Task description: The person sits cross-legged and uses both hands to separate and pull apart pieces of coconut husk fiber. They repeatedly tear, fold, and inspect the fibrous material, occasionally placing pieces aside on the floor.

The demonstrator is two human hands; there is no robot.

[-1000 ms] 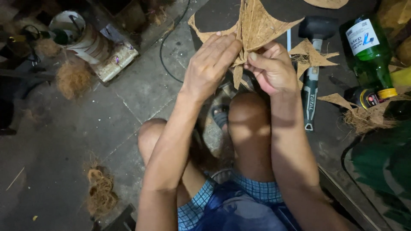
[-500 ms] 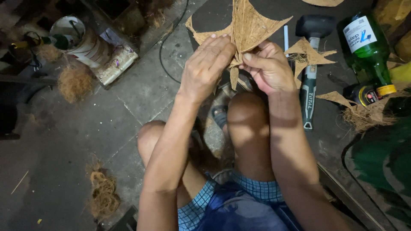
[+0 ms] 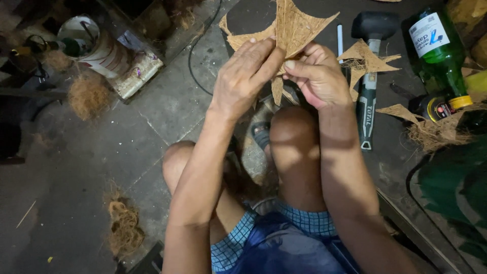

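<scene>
Gripping a pointed sheet of coconut fibre (image 3: pixel 299 25) between them, both hands work above the person's raised knee, at about 12 o'clock in the view. Left hand (image 3: pixel 246 76) closes its fingers (image 3: pixel 261 56) over the sheet's lower left part, thumb side pressed against the fibre. Right hand (image 3: pixel 319 76) pinches the same sheet from the other side, its thumb (image 3: pixel 299 68) laid across the narrow lower tip that hangs down between the two hands. The sheet is brown and coarse, with several spiky corners fanning toward 11, 12 and 1 o'clock.

At 2 o'clock from the hands, a black rubber mallet (image 3: pixel 373 66) lies on the dark mat, head toward 12 o'clock and handle running toward 6. A smaller cut fibre piece (image 3: pixel 368 56) rests across the mallet's neck, and a thin white stick (image 3: pixel 340 38) lies just beside it on the left. Farther toward 3 o'clock stands a tilted green glass bottle (image 3: pixel 439 56) with a yellow cap, near another scrap of fibre (image 3: pixel 406 112) and a tangle of loose strands.

At 10 o'clock a white bucket (image 3: pixel 94 45) sits on a flat block, with a clump of husk fibre (image 3: pixel 87 96) just below it. Another husk clump (image 3: pixel 124 228) lies on the concrete floor at 7 o'clock.
</scene>
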